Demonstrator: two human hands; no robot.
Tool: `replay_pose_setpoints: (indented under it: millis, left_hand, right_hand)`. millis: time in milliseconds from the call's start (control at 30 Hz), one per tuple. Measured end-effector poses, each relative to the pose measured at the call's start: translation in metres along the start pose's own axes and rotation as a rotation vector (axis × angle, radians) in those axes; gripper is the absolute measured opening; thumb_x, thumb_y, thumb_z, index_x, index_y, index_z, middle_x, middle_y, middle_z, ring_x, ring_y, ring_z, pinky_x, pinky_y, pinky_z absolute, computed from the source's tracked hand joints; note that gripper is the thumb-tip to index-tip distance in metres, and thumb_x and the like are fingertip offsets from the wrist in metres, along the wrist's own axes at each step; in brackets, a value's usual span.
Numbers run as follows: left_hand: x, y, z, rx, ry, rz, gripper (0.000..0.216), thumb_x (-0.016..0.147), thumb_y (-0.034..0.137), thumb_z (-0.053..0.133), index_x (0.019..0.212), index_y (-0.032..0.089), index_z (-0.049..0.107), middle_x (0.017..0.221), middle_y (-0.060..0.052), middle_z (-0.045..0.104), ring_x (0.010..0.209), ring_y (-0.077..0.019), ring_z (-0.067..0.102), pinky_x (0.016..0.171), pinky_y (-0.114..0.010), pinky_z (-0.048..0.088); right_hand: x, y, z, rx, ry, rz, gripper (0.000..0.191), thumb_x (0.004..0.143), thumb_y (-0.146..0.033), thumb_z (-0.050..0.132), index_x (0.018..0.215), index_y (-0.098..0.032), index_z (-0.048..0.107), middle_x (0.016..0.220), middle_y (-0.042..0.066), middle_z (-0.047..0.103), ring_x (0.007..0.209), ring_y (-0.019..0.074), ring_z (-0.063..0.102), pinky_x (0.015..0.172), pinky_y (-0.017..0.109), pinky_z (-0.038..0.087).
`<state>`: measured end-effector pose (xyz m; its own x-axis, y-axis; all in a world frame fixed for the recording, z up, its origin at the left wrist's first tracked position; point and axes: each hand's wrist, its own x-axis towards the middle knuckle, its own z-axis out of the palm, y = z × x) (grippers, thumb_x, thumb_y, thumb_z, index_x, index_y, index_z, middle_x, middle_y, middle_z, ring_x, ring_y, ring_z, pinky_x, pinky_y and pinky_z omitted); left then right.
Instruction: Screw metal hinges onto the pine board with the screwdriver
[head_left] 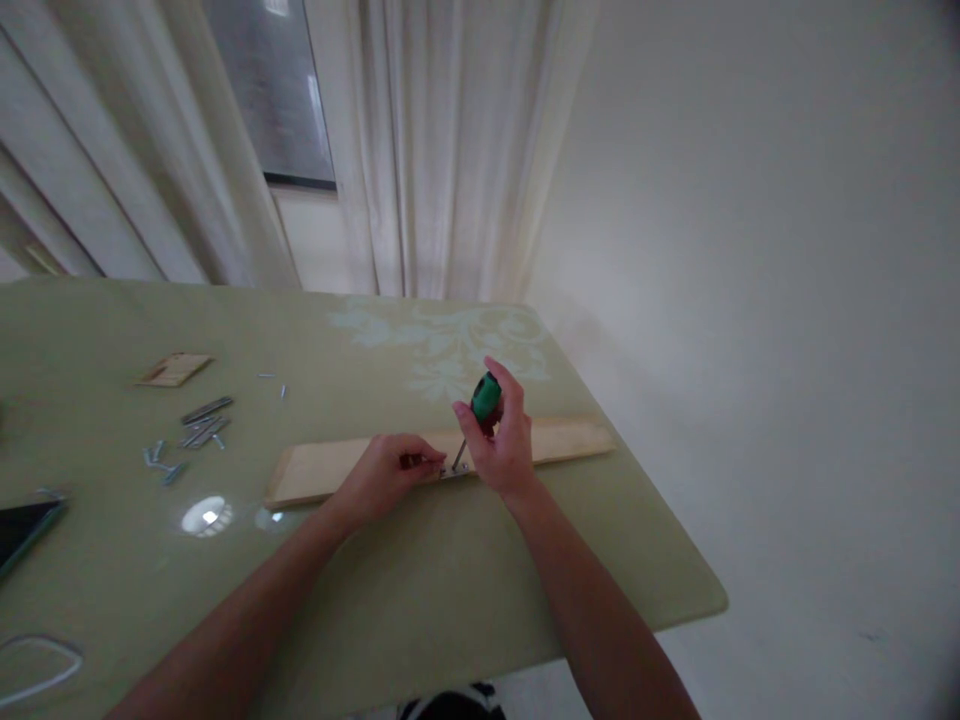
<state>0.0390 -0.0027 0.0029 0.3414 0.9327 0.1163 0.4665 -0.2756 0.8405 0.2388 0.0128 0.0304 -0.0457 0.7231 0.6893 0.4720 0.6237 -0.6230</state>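
Note:
A long pale wooden board (322, 468) lies across the table in front of me. At the board's near edge sits a small metal plate (459, 471). My right hand (507, 446) is closed around the green handle of a screwdriver (487, 396), which leans with its shaft pointing down at the plate. My left hand (391, 465) rests on the board just left of the shaft, thumb and fingertips pinched together at the plate's left end. Whatever is between those fingertips is too small to make out.
Several metal strips (204, 430) and loose screws (161, 462) lie left on the green table (420, 590). Behind them is a small wooden piece (175, 370). A dark flat object (26, 535) and a white cable (56, 645) are at far left. A wall (787, 350) borders the right.

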Motion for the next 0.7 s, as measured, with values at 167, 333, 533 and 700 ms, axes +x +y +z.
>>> replay_pose_setpoints:
  millis: [167, 333, 533, 700]
  left_hand:
    - [-0.003, 0.008, 0.003, 0.083, -0.001, 0.108, 0.024, 0.092, 0.036, 0.063, 0.091, 0.022, 0.082, 0.087, -0.007, 0.078, 0.078, -0.0184, 0.067, 0.071, -0.028, 0.050]
    - [-0.004, 0.012, 0.007, 0.067, -0.025, 0.151, 0.021, 0.093, 0.036, 0.065, 0.092, 0.022, 0.080, 0.084, -0.004, 0.075, 0.072, -0.0154, 0.064, 0.068, -0.026, 0.048]
    - [0.000, 0.011, 0.011, 0.022, -0.004, 0.085, 0.015, 0.089, 0.030, 0.068, 0.096, 0.021, 0.078, 0.081, -0.001, 0.075, 0.069, -0.0153, 0.063, 0.066, -0.026, 0.047]
    - [-0.004, 0.013, 0.006, 0.016, -0.009, 0.116, 0.018, 0.094, 0.034, 0.065, 0.089, 0.019, 0.075, 0.085, -0.003, 0.072, 0.073, -0.0157, 0.063, 0.066, -0.026, 0.047]
  right_hand:
    - [-0.002, -0.009, 0.000, 0.025, -0.011, -0.039, 0.057, 0.100, -0.042, 0.063, 0.152, -0.028, 0.045, 0.116, 0.008, 0.070, 0.057, 0.0104, 0.054, 0.054, 0.026, 0.051]
    - [-0.002, -0.008, -0.003, 0.057, -0.018, -0.047, 0.056, 0.100, -0.034, 0.059, 0.153, -0.027, 0.043, 0.095, 0.001, 0.066, 0.058, 0.0105, 0.052, 0.053, 0.024, 0.049]
    - [0.000, 0.004, -0.003, 0.106, 0.074, 0.048, 0.057, 0.100, -0.038, 0.064, 0.151, -0.026, 0.043, 0.090, -0.001, 0.062, 0.063, 0.0116, 0.057, 0.057, 0.024, 0.053]
    - [0.002, -0.001, -0.006, 0.227, 0.218, 0.048, 0.054, 0.102, -0.034, 0.061, 0.151, -0.026, 0.038, 0.097, 0.001, 0.060, 0.070, 0.0125, 0.062, 0.060, 0.025, 0.055]
